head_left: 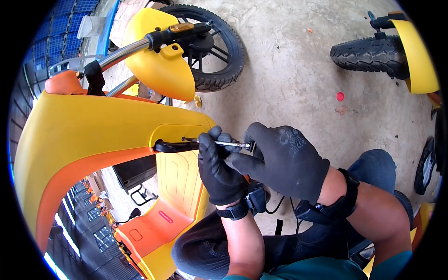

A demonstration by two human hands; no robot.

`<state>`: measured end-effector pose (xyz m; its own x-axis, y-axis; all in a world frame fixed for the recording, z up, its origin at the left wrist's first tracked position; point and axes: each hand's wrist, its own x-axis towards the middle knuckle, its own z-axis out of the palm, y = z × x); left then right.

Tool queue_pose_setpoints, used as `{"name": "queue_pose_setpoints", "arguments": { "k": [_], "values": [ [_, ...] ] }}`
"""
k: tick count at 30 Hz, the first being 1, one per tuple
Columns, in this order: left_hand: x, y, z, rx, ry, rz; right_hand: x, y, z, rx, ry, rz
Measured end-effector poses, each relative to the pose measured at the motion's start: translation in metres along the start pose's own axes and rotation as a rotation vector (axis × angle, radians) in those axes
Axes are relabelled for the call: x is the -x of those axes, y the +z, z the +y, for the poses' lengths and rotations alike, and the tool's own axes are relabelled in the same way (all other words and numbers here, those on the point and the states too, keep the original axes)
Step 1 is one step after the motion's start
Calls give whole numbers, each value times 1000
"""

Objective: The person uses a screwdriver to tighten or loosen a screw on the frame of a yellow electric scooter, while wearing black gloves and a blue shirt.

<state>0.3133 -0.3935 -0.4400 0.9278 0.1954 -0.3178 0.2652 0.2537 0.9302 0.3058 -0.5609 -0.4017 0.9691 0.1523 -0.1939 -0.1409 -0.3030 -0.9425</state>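
Both my hands wear dark grey work gloves. A slim metal-shafted tool [228, 143] lies across them, its exact kind hard to tell. My left hand [219, 172] has its fingers curled round the shaft. At the shaft's right end, my right hand [289, 161] pinches a short black piece [250, 146] between thumb and fingers. The dark left tip of the tool is close to the yellow body panel [107, 121] of a scooter, just above a black curved handle-like part [175, 147] set in a recess. Whether the tip touches the panel I cannot tell.
The scooter's front wheel [224, 60] and yellow mudguard [161, 74] are at the upper left, its orange seat [161, 217] at the lower left. Another wheel [368, 53] with a yellow mudguard stands at the upper right. A red cap [340, 96] lies on the concrete floor [289, 79].
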Motion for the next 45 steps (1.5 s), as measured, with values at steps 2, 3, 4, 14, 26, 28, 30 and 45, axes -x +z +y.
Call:
{"name": "queue_pose_setpoints", "arguments": {
  "k": [2,3,4,14,26,28,30,45],
  "values": [
    [0,1,0,202,-46,-51,-2,-2,0,25,58,-72],
    [0,1,1,360,-86,-93,-2,-1,2,52,13,-52],
    [0,2,2,378,-86,-130,-2,2,4,79,-32,-31],
    [0,3,3,442,-188,-95,-1,8,5,75,-129,108],
    [-3,6,3,512,-126,-231,-5,6,4,-16,-32,26],
    [-1,8,4,480,-135,-196,-4,9,7,15,-106,131],
    [0,9,6,447,-148,-133,-3,12,9,29,-150,198],
    [-6,-1,-3,453,-88,-166,-6,12,9,1,4,9]
  ]
}}
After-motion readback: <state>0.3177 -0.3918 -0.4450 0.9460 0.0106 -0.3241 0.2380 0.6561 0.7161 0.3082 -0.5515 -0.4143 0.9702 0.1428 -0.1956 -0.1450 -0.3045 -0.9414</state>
